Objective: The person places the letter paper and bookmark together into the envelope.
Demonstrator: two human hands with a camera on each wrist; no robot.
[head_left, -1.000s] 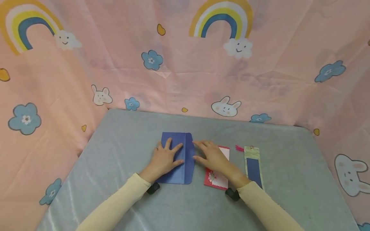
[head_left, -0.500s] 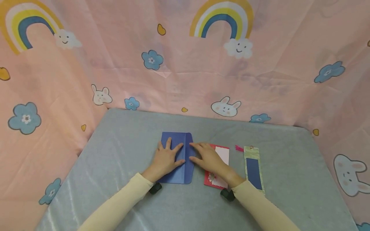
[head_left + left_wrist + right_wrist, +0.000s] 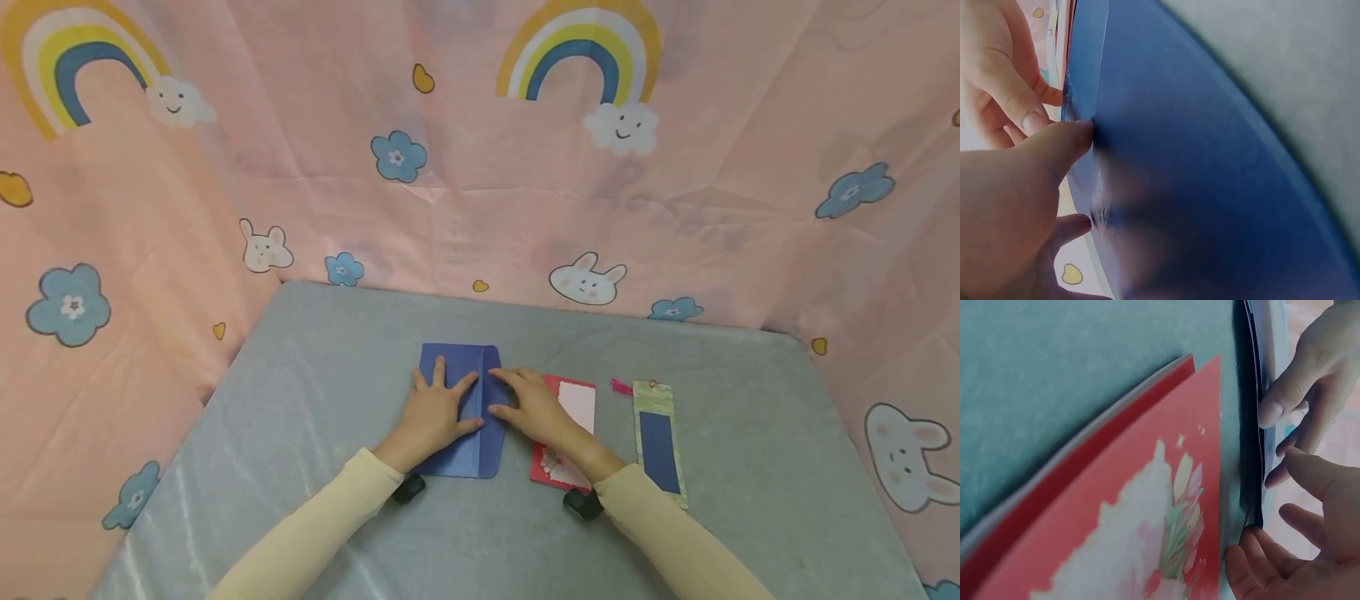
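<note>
A blue envelope (image 3: 456, 460) lies flat, its flap (image 3: 491, 454) unfolded to the right. My left hand (image 3: 431, 417) rests on the envelope with fingers spread, the thumb near the flap's fold. In the left wrist view, that thumb touches the blue paper (image 3: 1204, 162) close to the crease. My right hand (image 3: 534, 407) reaches over the flap with thumb and forefinger apart. In the right wrist view, some right fingers (image 3: 1266, 556) touch or nearly touch the envelope's edge, while the thumb stands away from it. Nothing is pinched.
Beneath the right forearm lies a red card (image 3: 577, 400) with a white panel and flowers, slightly ajar in the right wrist view. Farther right is a green bookmark (image 3: 658, 450) with a blue panel and pink tassel (image 3: 621, 387). A grey cloth (image 3: 360, 350) covers the table.
My right hand has moved left from the flap's outer edge to over the flap, uncovering more of the red card. The left hand has shifted very slightly right; the envelope stays put.
</note>
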